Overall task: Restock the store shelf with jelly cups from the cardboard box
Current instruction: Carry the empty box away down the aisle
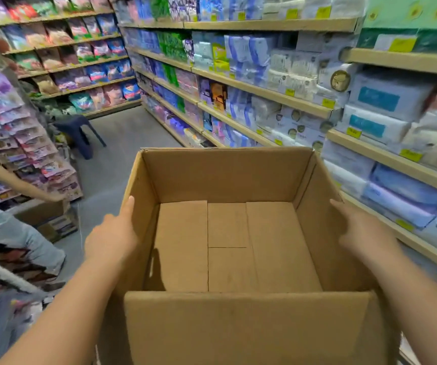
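Cardboard box point(238, 325) is closest to me, open-topped with its bottom flaps showing, carried between both grips in the aisle. Left grip point(112, 241) lies spread flat on the outer left wall, and right grip point(365, 233) lies flat on the right wall. Tissue-pack shelves point(264, 92) run just beside it on the right. Ahead, a blue stool point(72, 127) stands on the floor point(122, 148). Another person's arm point(17, 180) reaches in at left.

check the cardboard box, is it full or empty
Empty. The cardboard box is open at the top, and only its bare bottom flaps show inside; nothing lies on them.
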